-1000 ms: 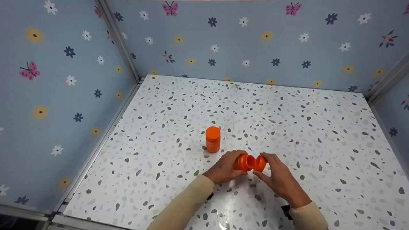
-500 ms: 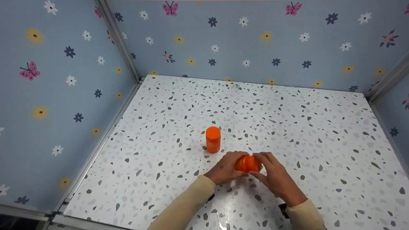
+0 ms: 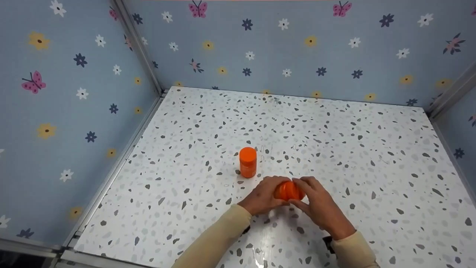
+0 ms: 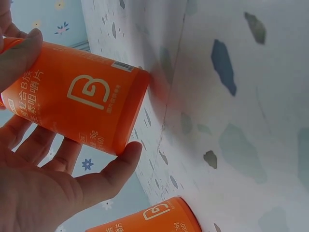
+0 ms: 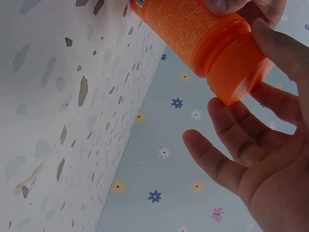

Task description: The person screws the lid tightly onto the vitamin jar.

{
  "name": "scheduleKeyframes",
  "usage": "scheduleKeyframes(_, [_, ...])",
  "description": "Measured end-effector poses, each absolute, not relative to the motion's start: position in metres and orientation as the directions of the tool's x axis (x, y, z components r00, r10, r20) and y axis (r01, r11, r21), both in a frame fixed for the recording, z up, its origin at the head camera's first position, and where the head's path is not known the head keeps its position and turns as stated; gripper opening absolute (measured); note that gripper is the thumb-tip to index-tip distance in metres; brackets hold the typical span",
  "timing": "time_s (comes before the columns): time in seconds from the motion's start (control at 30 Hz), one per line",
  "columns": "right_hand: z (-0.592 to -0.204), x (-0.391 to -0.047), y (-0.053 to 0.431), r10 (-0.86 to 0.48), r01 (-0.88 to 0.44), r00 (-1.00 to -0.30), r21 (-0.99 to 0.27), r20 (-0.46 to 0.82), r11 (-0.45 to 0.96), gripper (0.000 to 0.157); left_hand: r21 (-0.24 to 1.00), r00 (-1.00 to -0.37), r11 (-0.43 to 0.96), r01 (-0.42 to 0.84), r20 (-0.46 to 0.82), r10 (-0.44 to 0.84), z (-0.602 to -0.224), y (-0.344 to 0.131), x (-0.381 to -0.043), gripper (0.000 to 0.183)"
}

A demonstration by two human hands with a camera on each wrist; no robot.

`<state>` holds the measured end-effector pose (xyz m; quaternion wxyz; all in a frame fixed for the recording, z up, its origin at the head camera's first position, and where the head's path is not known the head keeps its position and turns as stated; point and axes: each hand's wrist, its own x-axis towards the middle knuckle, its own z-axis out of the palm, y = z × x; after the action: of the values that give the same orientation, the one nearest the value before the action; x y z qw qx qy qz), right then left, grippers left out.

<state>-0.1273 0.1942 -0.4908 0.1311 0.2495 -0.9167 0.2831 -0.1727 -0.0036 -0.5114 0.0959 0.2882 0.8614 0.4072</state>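
My left hand [image 3: 262, 197] grips an orange supplement bottle [image 4: 79, 94] with pale printed lettering, its body tilted over the table. From the other side, my right hand [image 3: 322, 208] pinches the bottle's orange cap [image 5: 236, 67] between thumb and fingers. The cap sits over the bottle's mouth, in line with the body. In the left wrist view the capped end is mostly hidden behind fingers and out of frame. A second orange bottle [image 3: 248, 163] stands upright beyond my left hand, with its cap on.
A white speckled tabletop [image 3: 208, 123] lies under everything. Blue flowered panels [image 3: 267, 44] rise at the back and both sides, joined by metal corner posts [image 3: 137, 44]. A metal edge [image 3: 100, 260] runs along the front left.
One second ago the cap was apart from the bottle's open mouth. My right hand has moved left and brought the cap onto it. The standing bottle has not moved.
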Motion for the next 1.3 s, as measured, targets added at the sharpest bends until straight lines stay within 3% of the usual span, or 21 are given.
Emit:
scheduleKeyframes(0.47, [-0.493, -0.127, 0.187, -0.243, -0.377, -0.92, -0.526, 0.307, 0.762, 0.053, 0.755, -0.805, 0.482, 0.445, 0.1, 0.585, -0.513, -0.004, -0.172, 0.054])
scheduleKeyframes(0.83, [-0.492, -0.129, 0.18, -0.155, -0.274, -0.951, -0.502, 0.266, 0.82, 0.049, 0.734, -0.782, 0.455, 0.504, 0.164, 0.601, -0.515, -0.005, -0.173, 0.052])
scheduleKeyframes(1.1, [-0.49, -0.124, 0.193, -0.247, -0.333, -0.94, -0.463, 0.237, 0.821, 0.075, 0.733, -0.795, 0.477, 0.485, 0.142, 0.589, -0.514, -0.005, -0.171, 0.055])
scheduleKeyframes(1.3, [-0.488, -0.122, 0.202, -0.399, -0.467, -0.884, -0.422, 0.242, 0.777, 0.075, 0.729, -0.8, 0.493, 0.474, 0.122, 0.588, -0.512, -0.005, -0.171, 0.058])
